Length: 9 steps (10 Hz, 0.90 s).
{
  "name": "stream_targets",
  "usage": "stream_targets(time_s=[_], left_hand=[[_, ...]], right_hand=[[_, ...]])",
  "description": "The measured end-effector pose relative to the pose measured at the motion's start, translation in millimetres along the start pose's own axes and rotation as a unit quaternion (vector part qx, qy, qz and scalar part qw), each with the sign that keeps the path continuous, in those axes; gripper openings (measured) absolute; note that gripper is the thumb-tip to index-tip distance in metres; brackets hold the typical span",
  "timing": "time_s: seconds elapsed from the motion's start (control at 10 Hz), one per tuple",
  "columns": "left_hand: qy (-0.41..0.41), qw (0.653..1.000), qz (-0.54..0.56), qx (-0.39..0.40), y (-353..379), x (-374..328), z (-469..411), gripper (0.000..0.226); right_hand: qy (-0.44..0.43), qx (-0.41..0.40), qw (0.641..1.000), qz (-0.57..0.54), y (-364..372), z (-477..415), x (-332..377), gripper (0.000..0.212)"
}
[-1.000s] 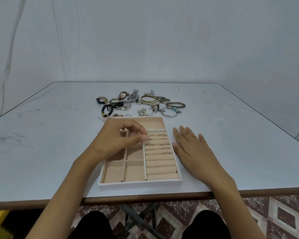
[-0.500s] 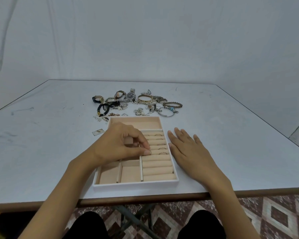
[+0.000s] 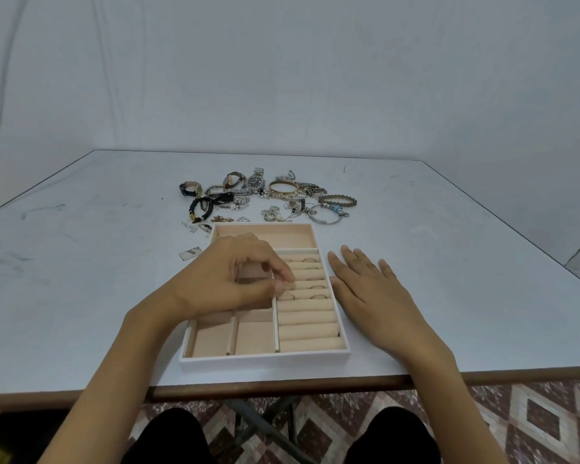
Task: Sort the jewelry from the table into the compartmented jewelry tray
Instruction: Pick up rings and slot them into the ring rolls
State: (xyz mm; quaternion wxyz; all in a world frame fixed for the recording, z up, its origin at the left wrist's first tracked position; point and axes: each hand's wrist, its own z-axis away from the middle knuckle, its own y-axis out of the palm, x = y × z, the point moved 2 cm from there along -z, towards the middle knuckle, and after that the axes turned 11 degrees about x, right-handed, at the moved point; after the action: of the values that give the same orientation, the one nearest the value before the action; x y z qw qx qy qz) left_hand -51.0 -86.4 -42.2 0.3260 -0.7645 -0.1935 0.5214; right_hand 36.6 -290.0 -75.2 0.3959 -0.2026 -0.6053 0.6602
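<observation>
- Currently your left hand (image 3: 235, 279) hangs over the middle of the jewelry tray (image 3: 265, 360), fingers (image 3: 283, 277) curled, thumb and forefinger pinched together on a small ring (image 3: 287, 296) at the left end of the tray's ring rolls.
- Your right hand (image 3: 372, 296) lies flat on the tabletop (image 3: 81, 279) against the tray's right wall, fingers straight, slightly apart, holding nothing.
- Other rings (image 3: 317, 287) sit in the roll slots, in the tray's far half.
- Jewelry pile (image 3: 273, 214) lies on the tabletop just behind the tray: watch (image 3: 255, 181), gold bangle (image 3: 283, 187), black bead bracelet (image 3: 200, 211), tangled chains.
- Small pale tag (image 3: 190, 253) lies just left of the tray's far left corner.
</observation>
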Motion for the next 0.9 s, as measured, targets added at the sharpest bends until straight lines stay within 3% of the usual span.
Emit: stream_targets(time_s=[0.9], left_hand=[[0.034, 0.998, -0.044, 0.016, 1.7, 1.5, -0.9, 0.016]], right_hand=[[0.000, -0.007, 1.000, -0.004, -1.1, 0.8, 0.7, 0.053]])
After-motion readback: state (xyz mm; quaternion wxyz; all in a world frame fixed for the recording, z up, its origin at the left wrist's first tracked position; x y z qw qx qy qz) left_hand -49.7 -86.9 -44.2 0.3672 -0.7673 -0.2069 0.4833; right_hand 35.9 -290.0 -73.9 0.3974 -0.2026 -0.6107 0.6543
